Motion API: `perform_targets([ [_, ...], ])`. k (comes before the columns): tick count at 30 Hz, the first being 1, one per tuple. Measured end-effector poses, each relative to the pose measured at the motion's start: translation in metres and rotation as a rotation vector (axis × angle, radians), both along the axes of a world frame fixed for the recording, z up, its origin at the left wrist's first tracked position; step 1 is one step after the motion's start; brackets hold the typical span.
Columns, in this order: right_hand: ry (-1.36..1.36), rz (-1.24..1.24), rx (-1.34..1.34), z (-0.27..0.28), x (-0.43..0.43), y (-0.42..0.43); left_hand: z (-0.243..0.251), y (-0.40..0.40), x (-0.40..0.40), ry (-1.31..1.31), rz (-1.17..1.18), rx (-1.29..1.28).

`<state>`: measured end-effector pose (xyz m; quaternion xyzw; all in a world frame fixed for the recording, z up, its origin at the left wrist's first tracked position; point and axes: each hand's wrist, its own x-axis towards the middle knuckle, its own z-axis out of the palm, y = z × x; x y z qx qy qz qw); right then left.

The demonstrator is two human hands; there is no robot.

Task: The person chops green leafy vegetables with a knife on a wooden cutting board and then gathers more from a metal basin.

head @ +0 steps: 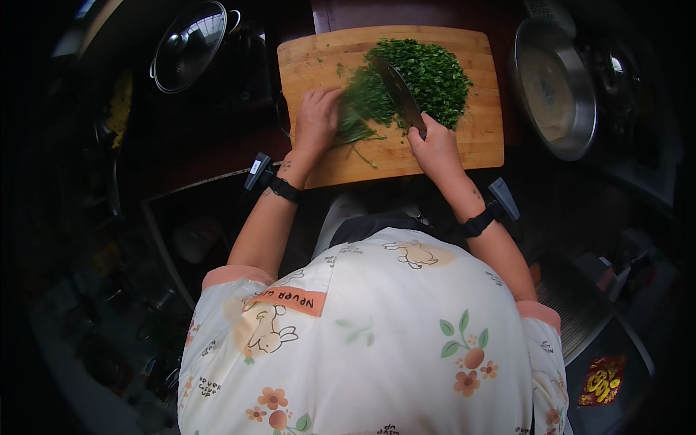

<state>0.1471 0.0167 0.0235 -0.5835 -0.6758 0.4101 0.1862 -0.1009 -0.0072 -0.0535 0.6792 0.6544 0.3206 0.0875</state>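
Note:
On a wooden cutting board (478,144) lies a large pile of finely chopped green leaves (429,70), likely chives or a similar herb. My right hand (437,144) grips the handle of a kitchen knife (399,89), whose dark, broad blade points up and to the left across the pile's left part. My left hand (318,119) rests at the board's left side, its curled fingertips against the uncut green stalks (353,130); whether they pinch any stalks is hidden. A few loose stalks lie below the bunch. Blurred greens lie between the left fingers and the blade.
A metal basin (584,119) with a pale coating inside stands right of the board. At the upper left is a glass pot lid (190,46) with metal handles. Farther left, a dish holds yellow food (119,109). A red and yellow packet (602,380) lies at the lower right.

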Motion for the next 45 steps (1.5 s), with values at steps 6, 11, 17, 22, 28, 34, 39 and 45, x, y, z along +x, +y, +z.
perform_targets([
  [6,-0.11,0.165,0.031,-0.003,-0.015,-0.019,0.008,-0.046,0.03,-0.014,0.024,0.052],
  [11,-0.349,0.296,0.086,-0.001,-0.031,-0.037,-0.003,-0.053,0.047,0.099,0.077,0.065],
  [17,-0.454,0.36,0.04,0.0,-0.036,-0.039,-0.012,-0.053,0.049,0.112,0.082,0.097],
  [22,-0.414,0.361,0.073,-0.028,-0.047,-0.03,-0.012,-0.046,0.049,0.034,0.08,0.147],
  [28,-0.195,0.34,0.14,-0.021,-0.038,-0.015,-0.005,-0.043,0.053,-0.025,0.135,0.164],
  [34,-0.374,0.389,0.004,-0.01,-0.042,-0.027,-0.011,-0.05,0.054,0.019,0.169,0.113],
  [39,-0.142,0.372,0.188,-0.036,-0.051,-0.006,-0.004,-0.048,0.057,0.038,0.129,0.238],
  [45,-0.323,0.453,0.043,-0.012,-0.033,-0.023,-0.013,-0.058,0.06,0.011,0.208,0.122],
])
